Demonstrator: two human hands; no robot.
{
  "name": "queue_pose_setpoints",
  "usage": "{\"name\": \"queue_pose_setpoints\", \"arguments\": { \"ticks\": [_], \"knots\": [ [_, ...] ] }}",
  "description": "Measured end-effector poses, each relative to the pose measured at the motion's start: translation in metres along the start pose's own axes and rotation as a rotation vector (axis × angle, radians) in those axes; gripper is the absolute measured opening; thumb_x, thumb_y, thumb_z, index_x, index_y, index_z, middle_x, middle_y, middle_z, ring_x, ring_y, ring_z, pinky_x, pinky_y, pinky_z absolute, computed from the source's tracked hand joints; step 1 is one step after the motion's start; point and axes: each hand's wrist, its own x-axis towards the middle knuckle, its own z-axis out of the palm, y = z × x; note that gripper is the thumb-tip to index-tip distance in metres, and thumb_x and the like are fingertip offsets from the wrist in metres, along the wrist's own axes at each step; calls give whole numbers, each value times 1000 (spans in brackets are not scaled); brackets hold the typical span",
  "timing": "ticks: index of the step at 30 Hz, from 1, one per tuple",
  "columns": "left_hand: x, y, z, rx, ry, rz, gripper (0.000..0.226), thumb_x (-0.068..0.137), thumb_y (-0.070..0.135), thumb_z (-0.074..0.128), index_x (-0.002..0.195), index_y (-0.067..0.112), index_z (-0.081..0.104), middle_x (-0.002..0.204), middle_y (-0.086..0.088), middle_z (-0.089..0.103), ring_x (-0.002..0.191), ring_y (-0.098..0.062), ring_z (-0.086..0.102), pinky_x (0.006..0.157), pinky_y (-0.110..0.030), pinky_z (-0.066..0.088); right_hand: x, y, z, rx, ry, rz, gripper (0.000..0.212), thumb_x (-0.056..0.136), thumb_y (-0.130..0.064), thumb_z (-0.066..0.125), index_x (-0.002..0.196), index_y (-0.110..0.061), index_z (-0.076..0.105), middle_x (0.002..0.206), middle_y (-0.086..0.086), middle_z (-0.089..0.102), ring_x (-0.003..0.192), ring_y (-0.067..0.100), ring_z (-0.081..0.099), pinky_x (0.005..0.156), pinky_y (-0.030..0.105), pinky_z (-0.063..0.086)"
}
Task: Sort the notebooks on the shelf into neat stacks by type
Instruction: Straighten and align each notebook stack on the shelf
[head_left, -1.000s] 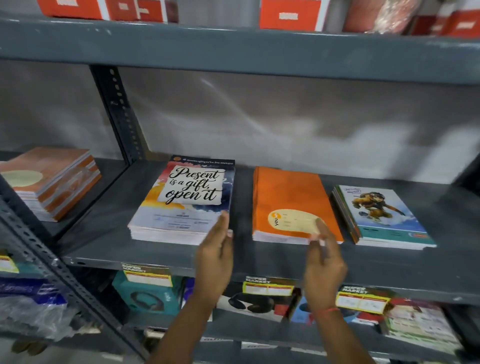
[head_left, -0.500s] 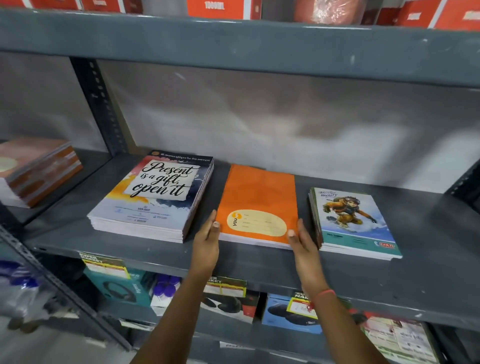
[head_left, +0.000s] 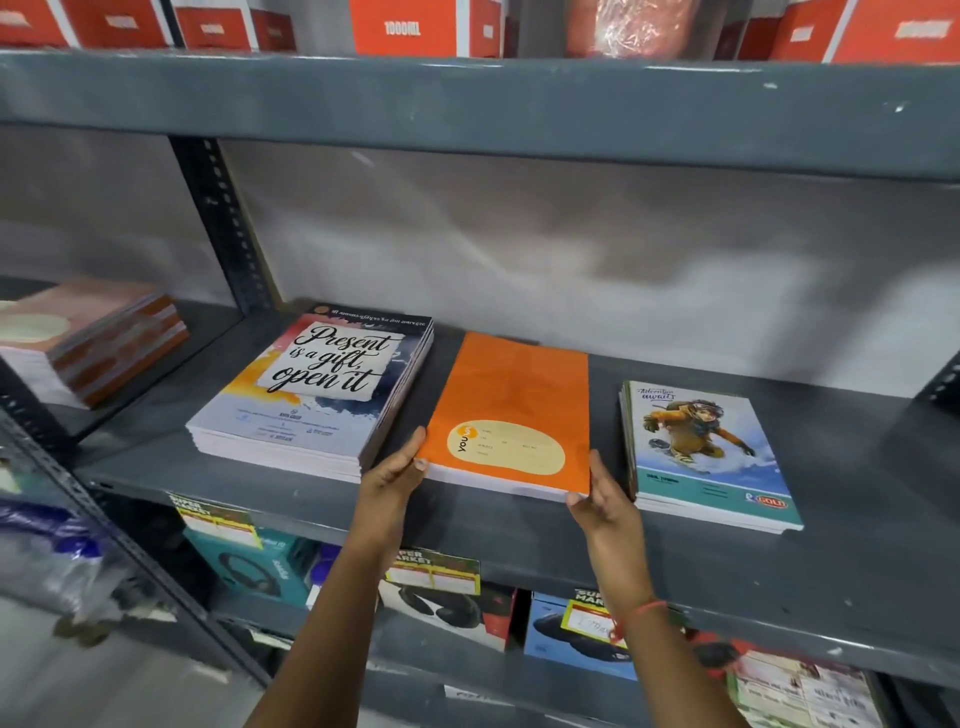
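1. The orange notebook stack (head_left: 511, 415) is lying flat on the grey shelf (head_left: 857, 561), in the middle of three piles, its long axis running from the shelf's front edge back toward the wall and leaning slightly to the right at the far end.
2. Both hands are bracketing its near end: the left hand (head_left: 392, 475) is pressing open fingers against the near-left corner, and the right hand (head_left: 602, 496) is cupping the near-right corner, thumb along the side edge. Neither grip is closing around the stack; each is lying flat against an edge.
3. The stack is sitting straight ahead of the hands, between them, so either hand is equally near; any squaring push would likely be running along the long axis or nudging the tilted far end leftward.
4. To the left, just beside the left hand, the "Present is a gift, open it" stack (head_left: 317, 395) is resting, taller and slightly fanned at its right edge.
5. To the right, near the right hand but apart from the orange pile, the adventure-cover stack (head_left: 706, 457) is lying.
6. Further left, in the neighbouring bay, a brown-covered pile (head_left: 88, 338) is sitting out of reach.
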Motion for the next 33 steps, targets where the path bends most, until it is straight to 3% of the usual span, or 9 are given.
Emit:
{"name": "queue_pose_setpoints", "arguments": {
  "ticks": [11, 22, 27, 33],
  "knots": [
    [4, -5, -1, 50, -2, 37, 43, 91, 7, 50, 134, 9, 46, 140, -6, 50, 131, -18, 43, 113, -30, 28, -5, -7, 6, -58, 33, -2, 54, 90, -12, 52, 141, -19, 34, 126, -13, 49, 118, 7, 45, 109, 31, 32],
    [3, -1, 4, 4, 99, 29, 41, 86, 3, 57, 127, 3, 52, 132, -13, 57, 118, -16, 51, 102, -25, 36, -3, -8, 9, -29, 95, 34, 53, 88, -12, 56, 138, -16, 39, 136, 0, 52, 124, 13, 46, 111, 35, 32],
    [4, 1, 7, -25, 152, 11, 39, 85, 2, 59, 124, 2, 55, 128, -13, 60, 111, -15, 54, 97, -23, 38, -2, -9, 11, -23, 109, 36, 51, 88, -11, 56, 137, -16, 41, 130, -6, 53, 122, 12, 47, 113, 37, 32],
    [6, 1, 10, -53, 205, -16, 37, 84, 5, 61, 120, 3, 59, 124, -13, 63, 109, -16, 56, 95, -23, 40, 2, -7, 12, 43, 155, 63, 48, 87, -6, 56, 134, -14, 46, 129, 0, 58, 118, 12, 49, 108, 32, 34]
  ]
}}
